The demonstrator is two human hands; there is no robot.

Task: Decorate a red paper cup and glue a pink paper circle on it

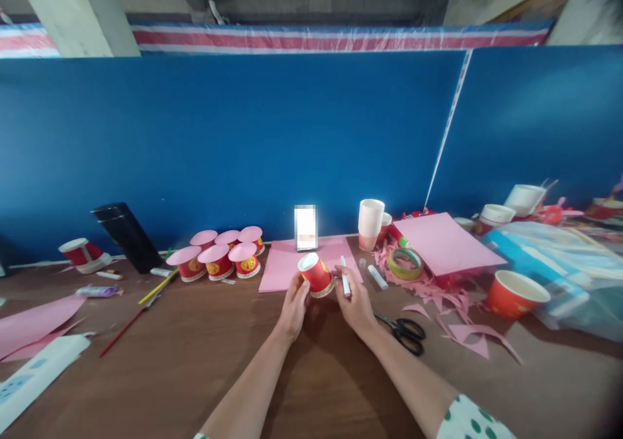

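Note:
My left hand (293, 304) is wrapped around the side of a short red paper cup (318, 274), tilted with its white base up and its fringed rim down. In my right hand (356, 301) is a slim white glue stick (346, 284), held upright between the fingers close to the cup's right side. Under and behind the cup lie pink paper sheets (277, 267). Black-handled scissors (406, 332) rest beside my right wrist. A white tube (378, 277) and a small clear cap (362, 263) are just right of the sheets.
Several red cups topped with pink discs (214, 253) stand at left, near a black bottle (127, 237). Stacked white cups (370, 218), green tape (405, 264), pink scraps (450, 296) and a red cup (516, 294) are at right. A phone (306, 226) stands against the blue partition (243, 134).

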